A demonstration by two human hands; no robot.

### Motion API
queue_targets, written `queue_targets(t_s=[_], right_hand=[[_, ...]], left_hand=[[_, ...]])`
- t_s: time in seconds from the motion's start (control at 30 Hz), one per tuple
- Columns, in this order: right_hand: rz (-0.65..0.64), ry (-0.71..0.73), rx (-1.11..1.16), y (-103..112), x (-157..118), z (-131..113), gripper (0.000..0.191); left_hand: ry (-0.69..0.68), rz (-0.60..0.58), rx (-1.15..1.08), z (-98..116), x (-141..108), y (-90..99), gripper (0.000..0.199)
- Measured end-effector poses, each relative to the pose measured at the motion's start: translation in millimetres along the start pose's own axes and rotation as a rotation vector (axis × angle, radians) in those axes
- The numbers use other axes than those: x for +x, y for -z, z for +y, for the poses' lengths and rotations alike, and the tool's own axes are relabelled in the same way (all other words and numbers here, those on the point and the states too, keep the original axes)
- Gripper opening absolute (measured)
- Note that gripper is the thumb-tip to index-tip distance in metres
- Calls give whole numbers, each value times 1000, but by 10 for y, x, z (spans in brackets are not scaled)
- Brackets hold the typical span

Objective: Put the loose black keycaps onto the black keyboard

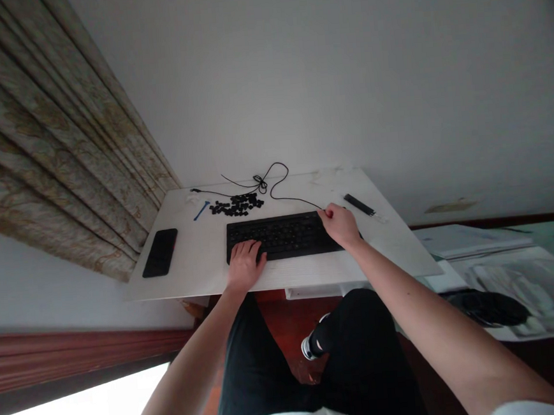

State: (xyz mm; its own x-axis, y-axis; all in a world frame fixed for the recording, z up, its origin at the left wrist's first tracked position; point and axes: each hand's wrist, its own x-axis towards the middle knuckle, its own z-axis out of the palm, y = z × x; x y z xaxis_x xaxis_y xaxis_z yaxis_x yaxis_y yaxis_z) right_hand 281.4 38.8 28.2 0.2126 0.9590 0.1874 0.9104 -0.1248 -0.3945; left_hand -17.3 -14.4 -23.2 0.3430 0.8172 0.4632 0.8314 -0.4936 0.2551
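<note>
A black keyboard (289,235) lies near the front edge of the white table (196,278), its cable (288,198) running from the back edge to a tied bundle. My left hand (246,264) rests on the keyboard's front left part with its fingers spread. Over the right part of the keyboard is my right hand (342,225), its fingers curled closed; what they hold, if anything, is too small to make out. Behind the keyboard sits a pile of small black keycaps (237,205), with a blue tool (201,211) to its left.
A black phone (160,252) lies at the table's left side. Toward the back right is a dark narrow object (358,205) with a clear part at its end. A curtain (59,122) hangs at the left, and papers and bags (517,278) lie beyond the table's right side.
</note>
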Motion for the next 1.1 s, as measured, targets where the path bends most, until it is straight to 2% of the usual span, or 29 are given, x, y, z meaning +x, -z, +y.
queue_targets(t_s=[0.17,0.3,0.4,0.47,0.57,0.67,0.73,0.8,1.1], right_hand=[[307,-53,-55,-92,-269,585,31],[371,17,49,-198,-340,768,35],[371,63,72,-242,-338,777,38],[355,88,51,-250,-338,757,39],[328,130,7,-238,-355,723,39],[307,176,-17,-225,-371,706,39],[299,191,-24,-224,-373,707,39],[295,194,-25,-230,-368,716,39],[301,194,-16,-246,-360,736,40]], left_hand=[[-12,10,-14,3,-18,-8,30],[27,64,-35,-97,117,19,27],[118,58,1,-289,438,52,30],[189,11,39,-453,719,52,34],[218,-138,77,-684,1106,4,41],[207,-305,125,-834,1351,-71,44],[192,-402,173,-881,1434,-112,44],[173,-447,233,-896,1474,-138,42],[55,-450,358,-884,1486,-125,27]])
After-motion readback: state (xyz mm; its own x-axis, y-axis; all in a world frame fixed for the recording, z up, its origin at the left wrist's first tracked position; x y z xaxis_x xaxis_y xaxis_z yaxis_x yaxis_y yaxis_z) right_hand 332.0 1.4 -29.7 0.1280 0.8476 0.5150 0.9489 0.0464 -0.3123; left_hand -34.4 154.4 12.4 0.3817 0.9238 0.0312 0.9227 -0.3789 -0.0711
